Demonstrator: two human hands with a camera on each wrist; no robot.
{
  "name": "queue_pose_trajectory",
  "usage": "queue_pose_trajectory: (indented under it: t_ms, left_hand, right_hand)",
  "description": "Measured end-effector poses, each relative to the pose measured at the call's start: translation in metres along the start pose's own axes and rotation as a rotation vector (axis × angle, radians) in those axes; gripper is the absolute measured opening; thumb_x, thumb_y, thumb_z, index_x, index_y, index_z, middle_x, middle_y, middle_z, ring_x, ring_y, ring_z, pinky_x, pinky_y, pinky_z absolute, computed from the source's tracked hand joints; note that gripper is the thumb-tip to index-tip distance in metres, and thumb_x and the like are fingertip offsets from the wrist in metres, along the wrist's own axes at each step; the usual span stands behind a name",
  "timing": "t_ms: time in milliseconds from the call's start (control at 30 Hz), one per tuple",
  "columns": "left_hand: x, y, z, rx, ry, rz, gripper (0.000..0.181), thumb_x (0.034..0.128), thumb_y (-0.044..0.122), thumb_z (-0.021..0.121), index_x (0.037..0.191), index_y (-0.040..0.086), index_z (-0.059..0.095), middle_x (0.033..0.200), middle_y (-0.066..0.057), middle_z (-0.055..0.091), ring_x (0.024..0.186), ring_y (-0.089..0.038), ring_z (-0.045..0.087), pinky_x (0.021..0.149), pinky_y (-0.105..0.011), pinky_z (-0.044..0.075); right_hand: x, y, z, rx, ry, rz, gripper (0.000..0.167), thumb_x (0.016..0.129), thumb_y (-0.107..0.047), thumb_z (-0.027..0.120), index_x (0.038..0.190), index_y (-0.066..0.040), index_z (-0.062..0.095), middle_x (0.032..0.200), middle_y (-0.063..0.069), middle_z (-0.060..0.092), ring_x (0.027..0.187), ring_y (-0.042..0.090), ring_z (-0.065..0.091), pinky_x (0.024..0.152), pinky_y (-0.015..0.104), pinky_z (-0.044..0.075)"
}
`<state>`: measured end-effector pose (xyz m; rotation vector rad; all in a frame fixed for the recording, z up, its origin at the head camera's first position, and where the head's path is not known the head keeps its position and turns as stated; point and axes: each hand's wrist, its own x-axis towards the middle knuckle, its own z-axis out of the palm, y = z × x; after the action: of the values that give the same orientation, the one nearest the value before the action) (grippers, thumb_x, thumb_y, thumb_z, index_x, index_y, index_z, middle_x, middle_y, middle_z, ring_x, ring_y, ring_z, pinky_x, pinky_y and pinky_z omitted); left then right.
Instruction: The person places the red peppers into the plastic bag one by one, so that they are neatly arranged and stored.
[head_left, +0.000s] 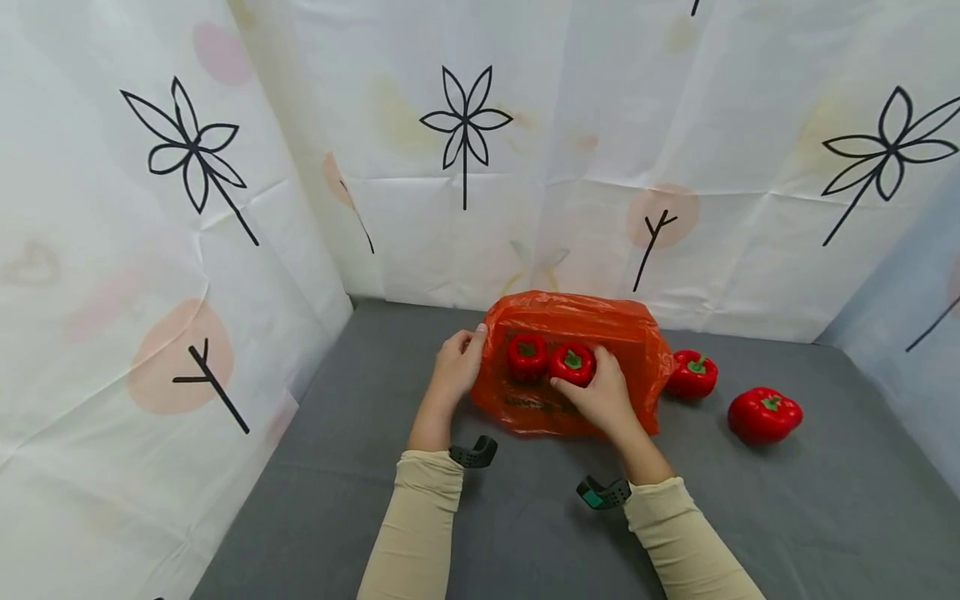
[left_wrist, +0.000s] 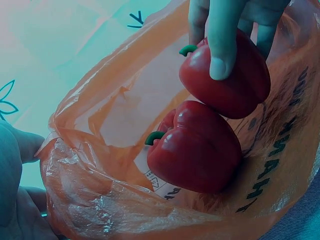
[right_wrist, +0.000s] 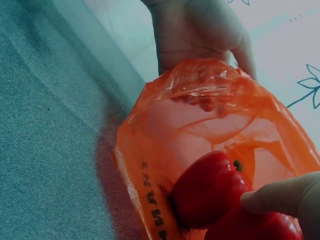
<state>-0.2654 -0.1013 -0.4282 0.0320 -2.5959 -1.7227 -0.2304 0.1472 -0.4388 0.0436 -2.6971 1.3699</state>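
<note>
An orange plastic bag (head_left: 517, 412) lies on the grey table with its mouth spread. Inside it, one red pepper (head_left: 527, 357) sits at the left, and a second red pepper (head_left: 572, 364) is beside it, gripped by my right hand (head_left: 606, 400) with thumb and fingers around its sides. My left hand (head_left: 456, 367) pinches the bag's left rim. In the left wrist view the held pepper (left_wrist: 225, 75) touches the other pepper (left_wrist: 195, 147), and their green stems show. The right wrist view shows the left hand (right_wrist: 200, 30) behind the bag's edge.
Two more red peppers stand right of the bag: one (head_left: 692, 375) close against its side, the other (head_left: 763, 415) farther right on the grey table (head_left: 825, 500). A white patterned cloth (head_left: 585, 150) hangs behind and at the sides.
</note>
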Motion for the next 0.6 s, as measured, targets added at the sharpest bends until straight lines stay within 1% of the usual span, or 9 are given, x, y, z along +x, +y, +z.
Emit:
queue_pose_trajectory:
  t_ms: [200, 400, 600]
  left_hand:
    - [0.0, 0.001, 0.001, 0.009, 0.0, 0.013, 0.056, 0.1091, 0.06, 0.045, 0.119, 0.011, 0.07, 0.104, -0.01, 0.067, 0.096, -0.028, 0.063, 0.089, -0.046, 0.051]
    - [-0.003, 0.001, 0.002, 0.017, -0.014, 0.003, 0.056, 0.1097, 0.059, 0.044, 0.123, 0.011, 0.07, 0.109, -0.011, 0.069, 0.098, -0.028, 0.065, 0.09, -0.047, 0.052]
    - [-0.004, 0.006, 0.002, 0.014, -0.008, 0.016, 0.056, 0.1092, 0.059, 0.045, 0.121, 0.011, 0.07, 0.111, -0.01, 0.07, 0.1, -0.029, 0.065, 0.092, -0.049, 0.053]
  right_hand:
    - [0.004, 0.002, 0.004, 0.007, -0.004, 0.019, 0.074, 0.09, -0.023, 0.082, 0.148, 0.004, 0.043, 0.142, 0.027, 0.05, 0.133, 0.043, 0.049, 0.112, 0.061, 0.046]
    - [0.008, 0.005, 0.007, 0.026, -0.007, 0.045, 0.074, 0.09, -0.022, 0.081, 0.147, 0.005, 0.043, 0.143, 0.027, 0.05, 0.134, 0.043, 0.048, 0.112, 0.061, 0.045]
    - [0.015, 0.006, 0.007, 0.023, 0.002, 0.058, 0.072, 0.09, -0.022, 0.08, 0.146, 0.006, 0.044, 0.141, 0.029, 0.05, 0.133, 0.045, 0.046, 0.112, 0.062, 0.043]
